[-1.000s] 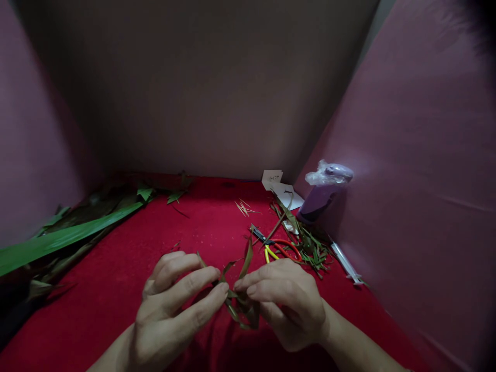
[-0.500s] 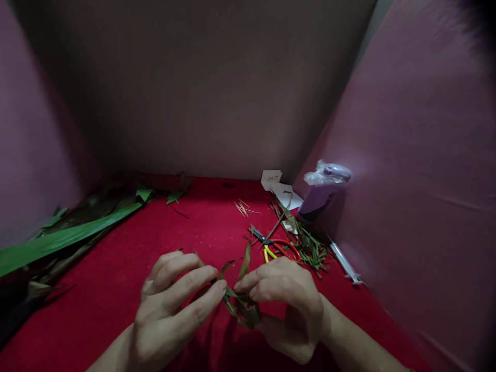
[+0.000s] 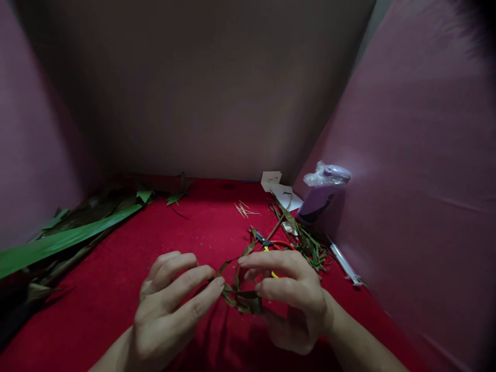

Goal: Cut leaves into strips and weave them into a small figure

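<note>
Between my hands is a small woven piece of brownish-green leaf strips (image 3: 248, 301), with loose strip ends rising from its top. My left hand (image 3: 174, 305) pinches its left side between thumb and fingers. On the other side, my right hand (image 3: 290, 294) is closed around the piece's right edge, its index finger reaching to a raised strip. The right thumb is partly hidden below the piece. Just beyond my right hand lie scissors (image 3: 264, 239) with dark blades and red and yellow handles, partly covered by that hand.
Long green leaves (image 3: 73, 235) lie along the left. Thin wooden sticks (image 3: 245, 209) rest at centre back. On the right are leaf scraps (image 3: 310, 245), a syringe (image 3: 344, 263), a purple bottle (image 3: 318, 201) topped with clear plastic, and white paper (image 3: 284, 196). Pink walls flank the red cloth (image 3: 96, 310).
My right hand's index finger has lifted and shifted forward, covering more of the scissors. The woven piece has tilted, and a loose strip now leans away to the right. My left hand barely moved.
</note>
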The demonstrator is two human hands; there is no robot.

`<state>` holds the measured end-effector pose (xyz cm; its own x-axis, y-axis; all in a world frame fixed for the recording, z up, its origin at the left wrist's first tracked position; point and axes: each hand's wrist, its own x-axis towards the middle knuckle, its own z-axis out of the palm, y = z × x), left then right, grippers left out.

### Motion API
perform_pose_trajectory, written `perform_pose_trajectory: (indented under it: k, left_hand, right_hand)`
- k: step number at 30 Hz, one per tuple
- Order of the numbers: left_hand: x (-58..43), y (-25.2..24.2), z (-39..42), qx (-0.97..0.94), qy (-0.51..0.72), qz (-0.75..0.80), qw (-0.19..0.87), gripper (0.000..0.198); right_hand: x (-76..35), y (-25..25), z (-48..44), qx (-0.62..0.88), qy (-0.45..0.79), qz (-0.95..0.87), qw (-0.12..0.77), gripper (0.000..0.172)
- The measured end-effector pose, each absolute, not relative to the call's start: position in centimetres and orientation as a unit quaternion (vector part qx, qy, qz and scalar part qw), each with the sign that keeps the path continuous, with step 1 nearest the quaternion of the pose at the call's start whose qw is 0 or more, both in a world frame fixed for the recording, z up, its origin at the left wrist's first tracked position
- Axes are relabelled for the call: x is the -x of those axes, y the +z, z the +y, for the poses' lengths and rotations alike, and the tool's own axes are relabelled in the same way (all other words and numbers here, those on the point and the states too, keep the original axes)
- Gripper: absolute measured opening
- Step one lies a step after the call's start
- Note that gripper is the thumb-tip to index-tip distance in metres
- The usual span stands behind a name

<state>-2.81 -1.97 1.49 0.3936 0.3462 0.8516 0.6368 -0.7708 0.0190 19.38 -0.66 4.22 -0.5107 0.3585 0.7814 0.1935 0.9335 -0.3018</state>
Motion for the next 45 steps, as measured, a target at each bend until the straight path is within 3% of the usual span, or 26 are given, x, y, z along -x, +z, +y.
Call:
perform_pose_trajectory:
  k: [6, 17, 27, 31, 40, 45]
  left_hand:
    - [2.9, 1.9, -1.8, 0.818, -0.462, -0.299, 0.17, 0.017]
    - [2.7, 1.8, -1.9, 0.82, -0.461, -0.294, 0.168, 0.02]
    - [2.4, 1.4, -2.1, 0.814, -0.465, -0.306, 0.166, 0.024]
    - [2.3, 1.4, -2.1, 0.815, -0.461, -0.305, 0.173, 0.023]
    - [2.3, 1.9, -2.0, 0.812, -0.462, -0.312, 0.175, 0.019]
    - [2.3, 2.1, -1.9, 0.808, -0.463, -0.317, 0.179, 0.02]
  right_hand:
    - [-19.3, 4.0, -0.3, 0.144, 0.031, -0.875, 0.461, 0.02]
    - [-19.2, 4.3, -0.6, 0.153, 0.138, -0.879, 0.43, 0.036]
    - [-19.3, 4.6, -0.7, 0.238, 0.317, -0.814, 0.425, 0.015]
    - [-19.0, 4.4, -0.6, 0.237, 0.352, -0.795, 0.434, 0.014]
    - [-19.8, 4.8, -0.4, 0.209, 0.319, -0.828, 0.411, 0.029]
    - [-19.9, 5.2, -0.1, 0.205, 0.279, -0.851, 0.395, 0.021]
